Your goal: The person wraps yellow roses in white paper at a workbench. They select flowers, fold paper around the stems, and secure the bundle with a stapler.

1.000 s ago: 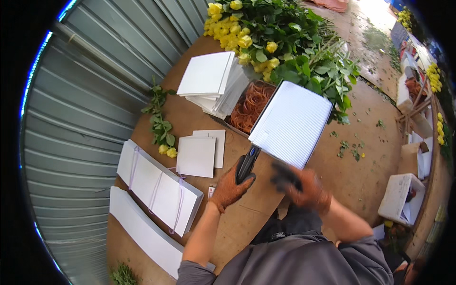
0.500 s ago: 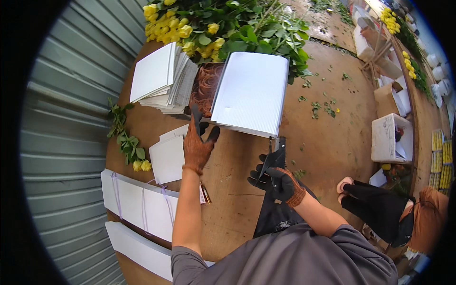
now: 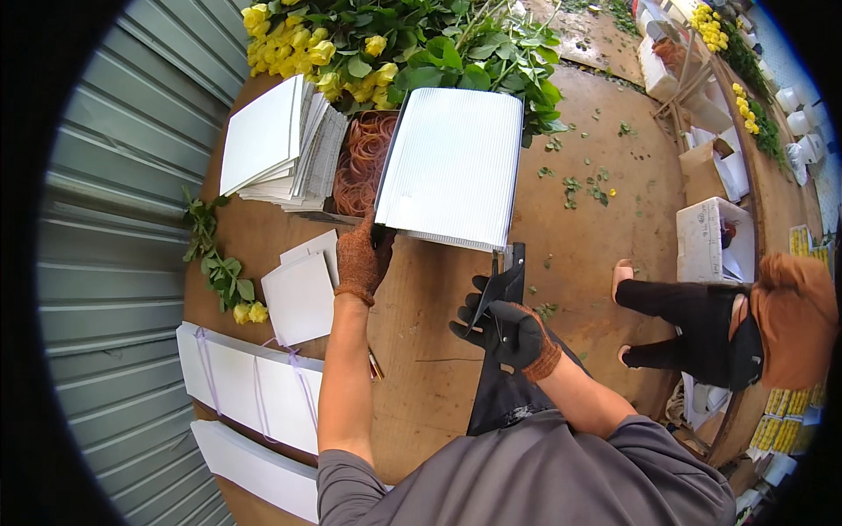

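Observation:
My left hand [image 3: 358,263], in a brown and black work glove, reaches the near left corner of a stack of white corrugated sheets [image 3: 452,167]. Its fingers are bent in around that corner, their tips partly hidden. Just left of the stack is a box of brown rubber bands [image 3: 362,162]. My right hand [image 3: 517,336], gloved alike, holds a black tool [image 3: 498,289] with narrow arms, its tip close to the stack's near edge. Its exact kind is hard to make out. Several fingers stretch out past the tool's left side.
White sheets [image 3: 263,140] are piled at the left; loose white cards [image 3: 298,298] lie nearer. Yellow roses [image 3: 294,44] and leafy stems cover the far end. Purple-tied white card bundles [image 3: 254,386] lie near left, by a corrugated metal wall [image 3: 105,289]. Another person [image 3: 693,333] stands at right.
My left hand has gone from open fingers below the rubber bands to bent fingers at the stack's corner. The right hand keeps its tool in nearly the same place. The other person has moved.

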A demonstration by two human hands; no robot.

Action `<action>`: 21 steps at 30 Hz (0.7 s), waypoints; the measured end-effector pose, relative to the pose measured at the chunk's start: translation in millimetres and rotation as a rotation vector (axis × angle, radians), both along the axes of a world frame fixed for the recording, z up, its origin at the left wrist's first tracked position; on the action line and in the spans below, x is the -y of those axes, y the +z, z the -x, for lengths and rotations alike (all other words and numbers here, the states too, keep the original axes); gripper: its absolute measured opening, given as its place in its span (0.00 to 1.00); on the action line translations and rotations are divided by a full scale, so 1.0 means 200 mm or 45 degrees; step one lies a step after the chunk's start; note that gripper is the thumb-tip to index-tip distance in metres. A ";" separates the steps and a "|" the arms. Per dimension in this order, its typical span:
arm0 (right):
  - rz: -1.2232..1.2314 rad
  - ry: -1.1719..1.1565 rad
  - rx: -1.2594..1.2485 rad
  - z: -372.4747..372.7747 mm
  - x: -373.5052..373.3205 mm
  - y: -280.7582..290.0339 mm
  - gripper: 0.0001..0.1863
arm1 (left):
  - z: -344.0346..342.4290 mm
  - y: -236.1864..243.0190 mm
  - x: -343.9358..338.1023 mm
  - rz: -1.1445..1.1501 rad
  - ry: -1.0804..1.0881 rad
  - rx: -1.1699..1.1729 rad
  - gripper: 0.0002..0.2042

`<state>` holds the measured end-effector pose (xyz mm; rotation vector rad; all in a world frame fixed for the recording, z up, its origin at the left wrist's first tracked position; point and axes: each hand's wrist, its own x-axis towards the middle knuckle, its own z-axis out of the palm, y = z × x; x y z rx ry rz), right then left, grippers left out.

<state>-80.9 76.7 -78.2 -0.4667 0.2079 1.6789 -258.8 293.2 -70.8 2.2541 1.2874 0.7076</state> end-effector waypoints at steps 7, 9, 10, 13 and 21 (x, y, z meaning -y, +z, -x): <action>-0.032 0.066 0.018 -0.01 -0.03 -0.22 0.18 | 0.00 -0.03 -0.02 -0.045 -0.029 -0.019 0.15; 0.013 0.192 0.167 -0.02 -0.04 -0.26 0.16 | 0.00 -0.02 -0.02 0.026 0.003 0.023 0.15; 0.052 0.147 0.189 -0.02 -0.05 -0.26 0.16 | 0.00 -0.01 -0.02 0.053 0.007 0.057 0.15; 0.132 0.041 0.215 0.04 -0.05 -0.16 0.17 | 0.02 -0.02 -0.02 0.189 0.061 0.151 0.17; 0.112 0.487 0.415 0.24 -0.11 -0.10 0.19 | 0.19 0.13 0.15 0.583 0.116 0.758 0.23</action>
